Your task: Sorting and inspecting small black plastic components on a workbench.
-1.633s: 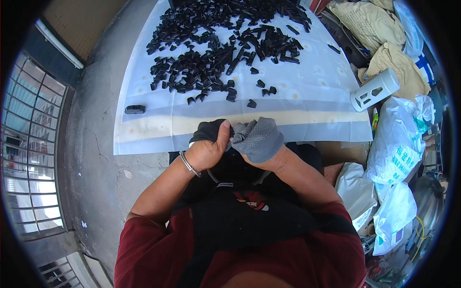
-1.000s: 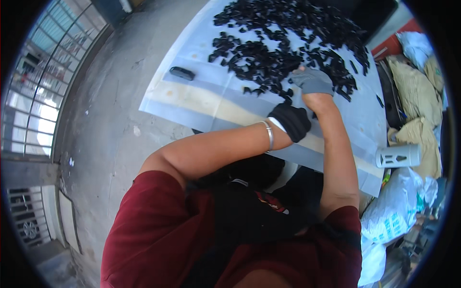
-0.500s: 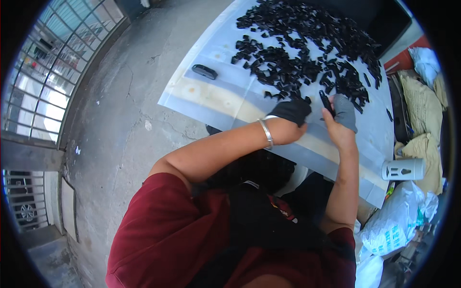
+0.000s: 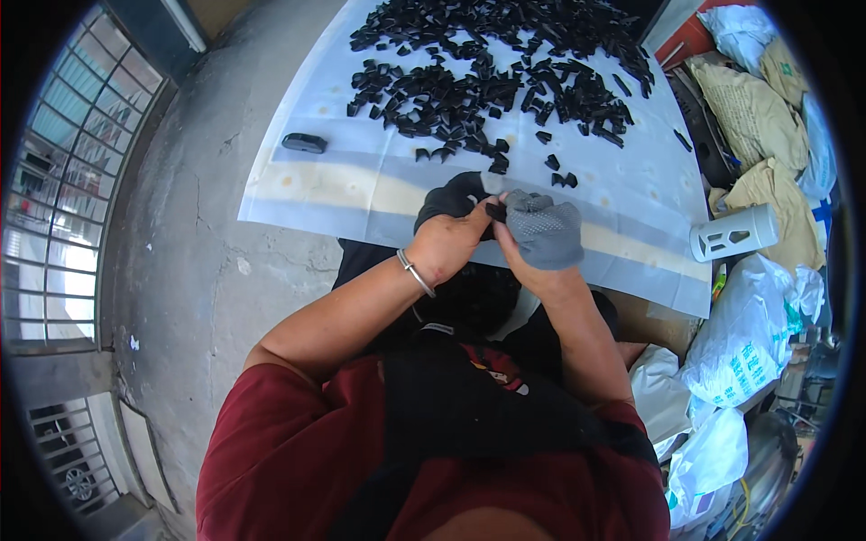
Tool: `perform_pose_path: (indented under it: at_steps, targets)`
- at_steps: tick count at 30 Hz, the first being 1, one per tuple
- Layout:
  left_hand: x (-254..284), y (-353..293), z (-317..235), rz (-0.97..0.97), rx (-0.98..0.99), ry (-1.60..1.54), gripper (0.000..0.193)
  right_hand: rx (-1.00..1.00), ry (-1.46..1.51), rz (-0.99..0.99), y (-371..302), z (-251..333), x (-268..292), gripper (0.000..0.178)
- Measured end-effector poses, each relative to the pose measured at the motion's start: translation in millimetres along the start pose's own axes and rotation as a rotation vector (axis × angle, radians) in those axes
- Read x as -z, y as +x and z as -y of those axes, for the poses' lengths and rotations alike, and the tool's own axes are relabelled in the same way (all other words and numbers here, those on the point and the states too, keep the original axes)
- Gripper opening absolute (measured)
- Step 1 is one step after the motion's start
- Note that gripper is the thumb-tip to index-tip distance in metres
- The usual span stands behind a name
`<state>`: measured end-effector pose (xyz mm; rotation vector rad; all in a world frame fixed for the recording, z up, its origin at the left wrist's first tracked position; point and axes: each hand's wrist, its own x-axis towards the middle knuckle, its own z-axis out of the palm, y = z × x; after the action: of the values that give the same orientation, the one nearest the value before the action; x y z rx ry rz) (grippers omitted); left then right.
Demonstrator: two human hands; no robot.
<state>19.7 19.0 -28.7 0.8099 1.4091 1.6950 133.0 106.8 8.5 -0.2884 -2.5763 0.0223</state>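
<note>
My two hands meet above the near edge of the covered table. My left hand, in a black fingerless glove, is closed with its fingertips pinched together. My right hand, in a grey dotted fingerless glove, is closed against it. Between the thumbs shows a small black piece, partly hidden by fingers; its exact shape cannot be made out. Just beyond the hands lie several loose small black pieces. Further off, a wide spread of similar black pieces covers the sheet.
A black oval object rests on the table's left side. At the right edge, a pale grey cylinder with cutouts lies tilted. Beige sacks and white plastic bags crowd the right. Concrete floor stretches to a barred window.
My hands have come together from apart. The elongated black item in my right hand earlier no longer shows in full. The view has shifted, moving the table left and up in the picture.
</note>
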Motion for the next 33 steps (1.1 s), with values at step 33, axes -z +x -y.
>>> perform_pose_path:
  at_steps: [33]
  targets:
    - [6.1, -13.3, -25.3, -0.002, -0.432, 0.818, 0.027, 0.014, 0.142, 0.121, -13.1, 8.5, -3.3, 0.010]
